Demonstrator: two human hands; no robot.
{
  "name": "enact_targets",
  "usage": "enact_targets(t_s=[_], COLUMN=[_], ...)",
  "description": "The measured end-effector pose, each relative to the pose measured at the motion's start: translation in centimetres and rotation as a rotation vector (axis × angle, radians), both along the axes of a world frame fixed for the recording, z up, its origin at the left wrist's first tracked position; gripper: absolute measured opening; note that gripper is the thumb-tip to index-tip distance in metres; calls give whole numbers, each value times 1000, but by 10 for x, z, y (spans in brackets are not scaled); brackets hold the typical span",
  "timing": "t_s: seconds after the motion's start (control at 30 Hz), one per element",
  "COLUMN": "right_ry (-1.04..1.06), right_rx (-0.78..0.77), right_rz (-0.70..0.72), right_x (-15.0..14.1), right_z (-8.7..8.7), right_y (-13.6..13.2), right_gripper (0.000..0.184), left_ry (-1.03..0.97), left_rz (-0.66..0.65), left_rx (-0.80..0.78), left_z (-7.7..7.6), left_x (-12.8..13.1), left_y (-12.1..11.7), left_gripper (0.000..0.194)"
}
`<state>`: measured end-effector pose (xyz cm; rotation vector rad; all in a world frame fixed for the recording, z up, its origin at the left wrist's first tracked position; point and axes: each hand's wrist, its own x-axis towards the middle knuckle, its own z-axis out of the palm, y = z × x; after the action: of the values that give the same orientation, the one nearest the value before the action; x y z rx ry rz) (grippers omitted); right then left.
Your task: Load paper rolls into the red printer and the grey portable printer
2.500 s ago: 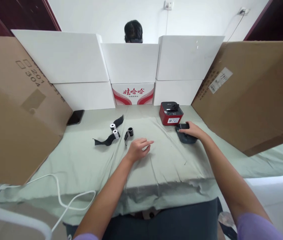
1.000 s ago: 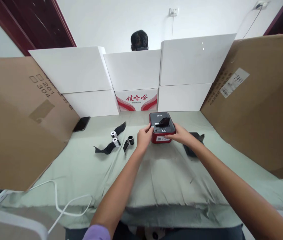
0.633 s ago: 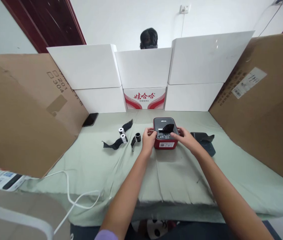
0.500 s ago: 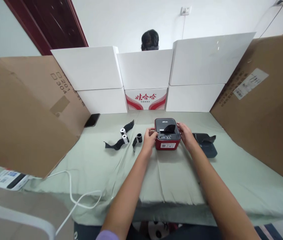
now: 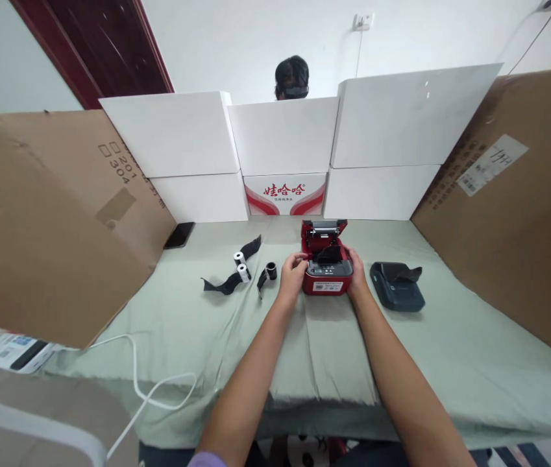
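Red boxy machine (image 5: 328, 268) between bare fingers (image 5: 296, 261)

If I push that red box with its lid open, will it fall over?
The red box probably won't tip easily, because it looks squat and sits flat. Its raised lid might wobble, since it sticks up at the back. The wrinkled green cloth underneath may bunch up, so the box could drag instead of sliding smoothly.

Left cardboard (image 5: 61, 227): "201", "304"; white box (image 5: 283, 194): "娃哈哈"
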<state>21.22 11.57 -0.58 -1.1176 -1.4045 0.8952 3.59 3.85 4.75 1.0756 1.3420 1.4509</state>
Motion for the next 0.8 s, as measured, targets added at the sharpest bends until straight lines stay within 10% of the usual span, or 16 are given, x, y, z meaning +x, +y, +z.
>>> enact_targets(t_s=[0.17,0.5,0.8], right_ry=[221,575,616], right_rx=[-97,-58,-77], right_rz=[-76,-105,-87], right_x=[-4,-9,-10], right_z=[9,9,13], right_y=[-8,-6,-7], right_gripper=[74,54,53], left_ry=[420,1373,1474], left_rz=[-57,-700,-596], left_rx=[210,173,105], left_z=[14,79,75], left_x=[-22,-8,10], left_y=[19,79,81], left_gripper=[20,25,37])
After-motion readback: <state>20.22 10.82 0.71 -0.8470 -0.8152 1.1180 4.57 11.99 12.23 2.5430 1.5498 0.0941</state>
